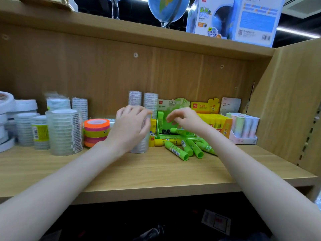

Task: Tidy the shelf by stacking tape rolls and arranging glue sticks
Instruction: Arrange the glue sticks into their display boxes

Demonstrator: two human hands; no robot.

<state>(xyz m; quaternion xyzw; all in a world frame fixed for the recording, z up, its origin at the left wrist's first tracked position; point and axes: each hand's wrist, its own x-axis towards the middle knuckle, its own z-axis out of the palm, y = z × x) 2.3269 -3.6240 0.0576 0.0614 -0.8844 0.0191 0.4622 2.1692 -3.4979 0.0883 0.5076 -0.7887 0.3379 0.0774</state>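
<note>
Green glue sticks [177,151] lie loose on the wooden shelf [156,173], just near of the green display box [160,126], and the coming move looks to turn on them. Their long axes run from far-left to near-right, with the open-looking ends pointing toward the near edge. They sit below and slightly near of the right hand [186,120], which hovers over the box with its fingers loosely curled and nothing visibly held. That hand is clearly the nearer one. A yellow glue stick [165,142] lies flat behind the green ones, and another yellow one [152,131] stands upright beside the box.

To the left, the left hand [132,126] wraps over the top of a clear tape stack [140,145], fingers curled round it, so that stack seems settled or nearly so. Orange and pink tape rolls [96,132] stand stacked just left of it.

Hard to make out: the left hand covers most of the clear stack, so its straightness cannot be judged. The right forearm [243,157] cuts off the green sticks on the right, so their count is uncertain, though at least 3 show.
</note>
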